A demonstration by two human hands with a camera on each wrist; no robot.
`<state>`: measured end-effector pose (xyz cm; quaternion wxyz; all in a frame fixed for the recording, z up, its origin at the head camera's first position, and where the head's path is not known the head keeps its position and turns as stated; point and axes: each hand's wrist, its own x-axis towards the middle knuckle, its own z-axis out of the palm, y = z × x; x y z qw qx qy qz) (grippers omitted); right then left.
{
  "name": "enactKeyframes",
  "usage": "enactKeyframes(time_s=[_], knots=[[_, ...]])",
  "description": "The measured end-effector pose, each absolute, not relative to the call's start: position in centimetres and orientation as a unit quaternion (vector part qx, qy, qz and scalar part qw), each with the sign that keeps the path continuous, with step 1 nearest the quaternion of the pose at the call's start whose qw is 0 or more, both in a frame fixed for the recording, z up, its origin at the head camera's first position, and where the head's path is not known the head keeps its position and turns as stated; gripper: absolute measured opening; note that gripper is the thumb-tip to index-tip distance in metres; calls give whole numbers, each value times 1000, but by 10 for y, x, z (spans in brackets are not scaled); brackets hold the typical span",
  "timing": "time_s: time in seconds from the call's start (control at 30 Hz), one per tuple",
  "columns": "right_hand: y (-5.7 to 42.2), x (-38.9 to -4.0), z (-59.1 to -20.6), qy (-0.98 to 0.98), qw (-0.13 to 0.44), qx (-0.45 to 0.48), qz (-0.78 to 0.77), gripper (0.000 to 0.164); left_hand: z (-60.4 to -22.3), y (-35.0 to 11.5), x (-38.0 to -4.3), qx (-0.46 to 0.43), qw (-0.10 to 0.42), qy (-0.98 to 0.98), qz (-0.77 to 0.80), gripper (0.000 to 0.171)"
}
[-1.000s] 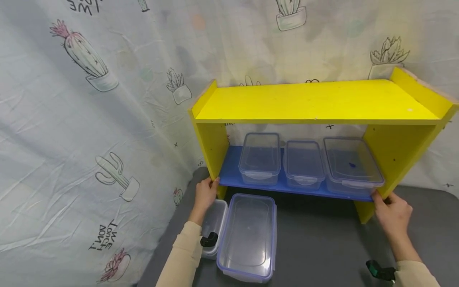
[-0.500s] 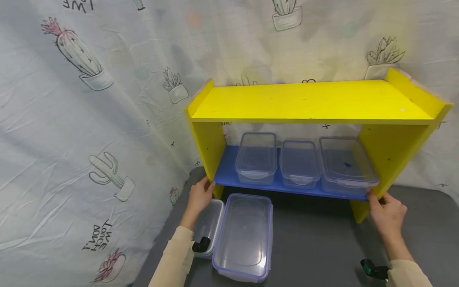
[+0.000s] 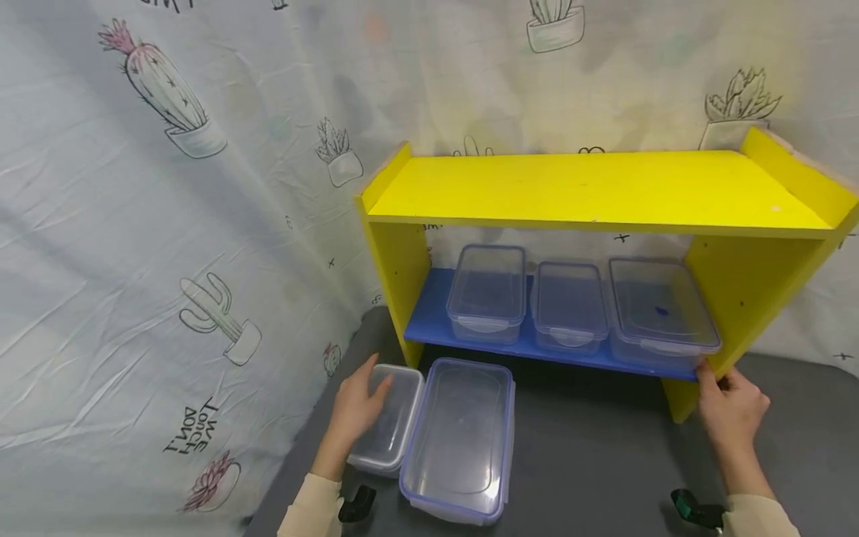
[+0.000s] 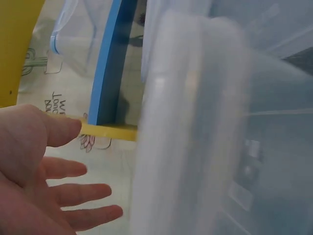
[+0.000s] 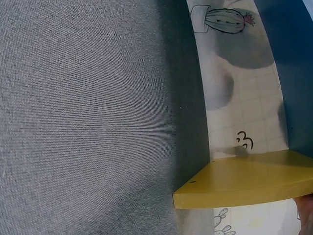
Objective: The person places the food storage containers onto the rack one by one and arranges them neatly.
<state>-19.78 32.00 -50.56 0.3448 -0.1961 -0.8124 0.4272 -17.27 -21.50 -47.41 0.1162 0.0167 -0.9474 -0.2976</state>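
Note:
A yellow shelf unit (image 3: pixel 590 190) with a blue lower board (image 3: pixel 429 317) stands on the dark table. My right hand (image 3: pixel 731 406) grips the unit's right side panel (image 3: pixel 745 298) near the board's front corner; only a bit of that hand shows in the right wrist view. My left hand (image 3: pixel 359 406) is off the shelf, fingers spread and relaxed, above the left edge of a smaller clear lidded box (image 3: pixel 392 421). Beside that box lies a larger clear food container (image 3: pixel 463 440) with a blue-rimmed lid. In the left wrist view the left hand (image 4: pixel 54 181) holds nothing.
Three clear lidded containers stand on the blue board: a left one (image 3: pixel 488 291), a middle one (image 3: pixel 570 302) and a right one (image 3: pixel 661 302) with a small blue mark. A cactus-print curtain (image 3: pixel 168 261) hangs behind and to the left of the table (image 3: pixel 590 455).
My left hand has let go of the shelf's left side and drawn down and back over the smaller box. The right hand keeps its grip. The shelf and containers look unmoved apart from camera motion.

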Motion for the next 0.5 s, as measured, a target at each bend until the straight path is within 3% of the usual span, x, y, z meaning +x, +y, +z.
enactKeyframes(time_s=[0.2,0.5], knots=[[317,-201,-514,-808,381,-176,413,36,-488,-226,-147,64,178,-931,-311,58],[313,-203,-517,-788,395,-213,422,36,-517,-236,-123,126,190,-893,-387,59]])
